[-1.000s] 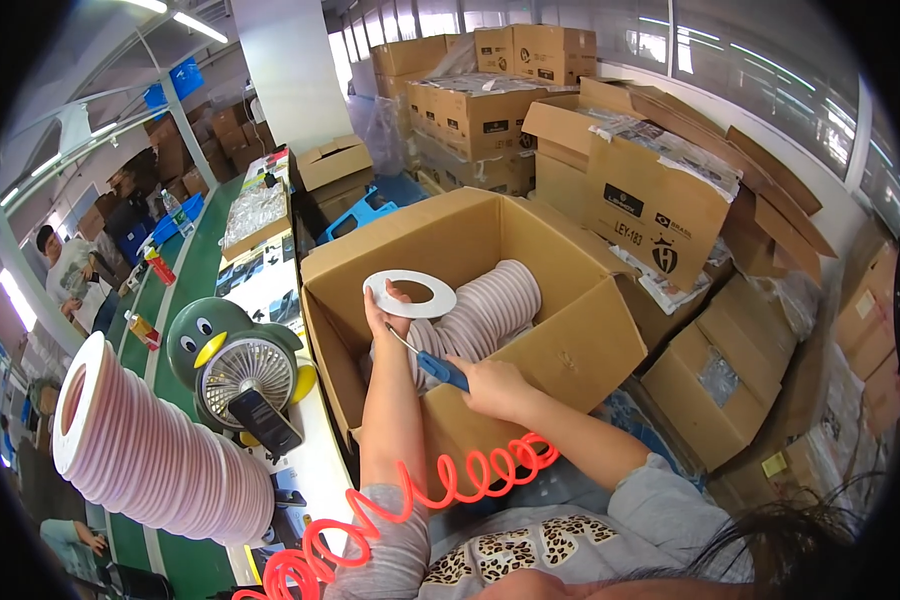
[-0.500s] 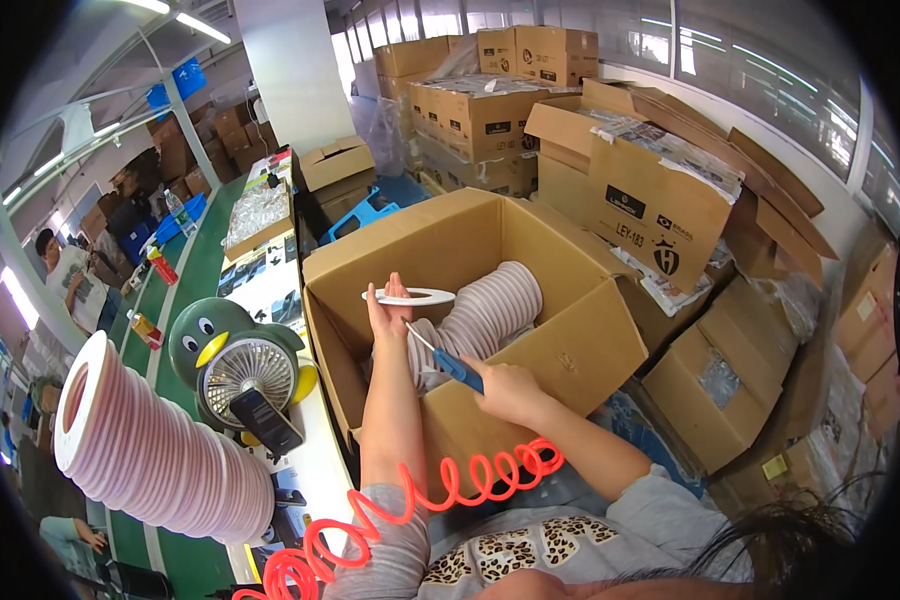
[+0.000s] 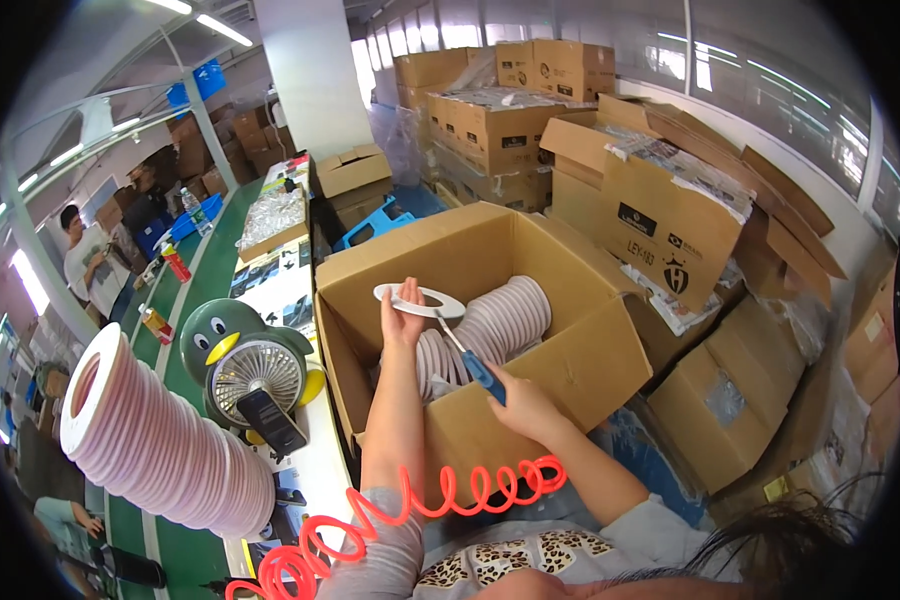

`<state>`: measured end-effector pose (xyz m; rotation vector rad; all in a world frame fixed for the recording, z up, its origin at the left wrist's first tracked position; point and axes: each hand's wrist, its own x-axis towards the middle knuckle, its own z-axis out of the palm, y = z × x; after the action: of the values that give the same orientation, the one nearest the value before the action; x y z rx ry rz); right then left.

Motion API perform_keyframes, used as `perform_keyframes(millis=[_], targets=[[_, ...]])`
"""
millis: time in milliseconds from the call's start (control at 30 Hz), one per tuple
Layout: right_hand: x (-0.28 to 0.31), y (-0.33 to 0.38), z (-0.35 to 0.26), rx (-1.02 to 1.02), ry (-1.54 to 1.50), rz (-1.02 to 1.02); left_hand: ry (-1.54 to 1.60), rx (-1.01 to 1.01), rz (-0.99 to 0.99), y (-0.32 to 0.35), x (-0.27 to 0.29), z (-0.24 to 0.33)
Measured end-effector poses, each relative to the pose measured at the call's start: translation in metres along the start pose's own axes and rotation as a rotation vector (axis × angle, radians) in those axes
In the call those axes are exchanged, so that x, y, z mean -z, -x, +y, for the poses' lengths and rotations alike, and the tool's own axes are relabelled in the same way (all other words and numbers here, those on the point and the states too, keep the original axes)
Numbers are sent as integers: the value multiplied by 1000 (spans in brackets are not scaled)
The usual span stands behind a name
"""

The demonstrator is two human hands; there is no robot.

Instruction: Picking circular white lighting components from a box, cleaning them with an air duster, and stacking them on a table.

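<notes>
White ring (image 3: 428, 311) across left grip (image 3: 404, 314), screwdriver (image 3: 480, 372) at rim

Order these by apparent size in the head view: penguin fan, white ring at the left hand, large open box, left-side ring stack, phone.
1. Large open box
2. Ring stack
3. Penguin fan
Last: white ring and phone, too alike to rank.

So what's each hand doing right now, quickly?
Left hand: holding a flat white ring, fingers fairly straight.
Right hand: closed around the handle of a blue-handled tool.
</notes>
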<state>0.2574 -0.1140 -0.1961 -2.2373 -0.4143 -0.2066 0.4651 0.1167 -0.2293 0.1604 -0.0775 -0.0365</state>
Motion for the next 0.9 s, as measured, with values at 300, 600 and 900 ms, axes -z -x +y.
perform_keyframes(millis=[300,600,900], targets=[[45,31,37,-114,-33,232,-1239,-122,14,19,-83,-37],[51,59,41,-125,-301,162,-1623,-541,-240,216,-307,32],[39,55,45,-47,-501,132,-1323,-1231,45,359,-380,177]])
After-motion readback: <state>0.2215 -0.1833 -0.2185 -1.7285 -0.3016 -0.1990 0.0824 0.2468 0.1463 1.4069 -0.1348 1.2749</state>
